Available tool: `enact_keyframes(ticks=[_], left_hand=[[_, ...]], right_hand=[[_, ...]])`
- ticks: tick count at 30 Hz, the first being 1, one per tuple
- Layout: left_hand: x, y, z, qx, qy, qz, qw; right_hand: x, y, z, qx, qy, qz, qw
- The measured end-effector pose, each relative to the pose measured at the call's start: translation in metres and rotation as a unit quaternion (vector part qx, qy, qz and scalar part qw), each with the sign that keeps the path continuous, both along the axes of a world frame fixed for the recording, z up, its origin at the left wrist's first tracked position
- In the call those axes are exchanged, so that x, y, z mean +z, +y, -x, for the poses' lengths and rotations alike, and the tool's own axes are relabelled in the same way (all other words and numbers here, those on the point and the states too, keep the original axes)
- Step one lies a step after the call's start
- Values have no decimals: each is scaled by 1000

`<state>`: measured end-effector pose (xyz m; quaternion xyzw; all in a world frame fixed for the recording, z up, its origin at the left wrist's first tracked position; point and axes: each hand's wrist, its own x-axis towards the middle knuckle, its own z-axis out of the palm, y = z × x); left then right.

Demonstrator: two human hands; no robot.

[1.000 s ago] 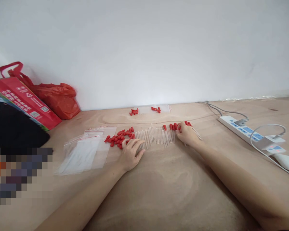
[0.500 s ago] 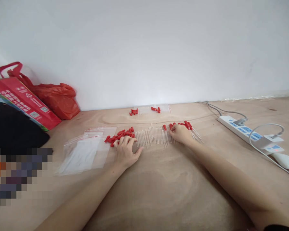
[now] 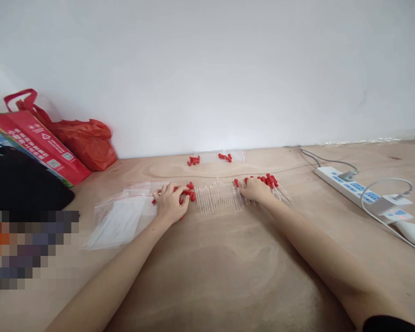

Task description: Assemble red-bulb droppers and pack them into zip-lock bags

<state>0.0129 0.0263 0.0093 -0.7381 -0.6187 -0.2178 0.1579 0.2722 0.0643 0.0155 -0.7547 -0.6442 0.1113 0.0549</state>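
A row of thin clear tubes [image 3: 218,195] lies across the wooden table [image 3: 228,267]. My left hand [image 3: 170,204] lies palm down on a pile of loose red caps [image 3: 190,191], its fingers curled over them; what they grip is hidden. My right hand [image 3: 256,189] rests at the right end of the row, fingers bent against the tubes. Just right of it lie several tubes fitted with red caps [image 3: 272,183].
Clear zip bags [image 3: 119,216] lie left of my left hand. Red caps and bags [image 3: 210,158] sit by the wall. A red box [image 3: 38,145], red plastic bag [image 3: 85,140] and black object [image 3: 17,182] stand at left. A power strip [image 3: 358,191] with cables is at right.
My left hand has slid left from the tubes onto the pile of red caps. My right hand has shifted left off the capped tubes to the row's end.
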Motion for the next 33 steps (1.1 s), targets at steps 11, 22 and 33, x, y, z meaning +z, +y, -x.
enact_keyframes(ticks=[11,22,33], left_hand=[[13,23,5,-81,74,65,992],[7,-26,-20,-246,-75,1,966],[-19,-40,-32,-283,-99,25,954]], right_hand=[[-1,-15,-11,-13,-47,-90,995],[-30,-54,-7,207,-29,-347,914],[-42,-70,8,373,59,-360,853]])
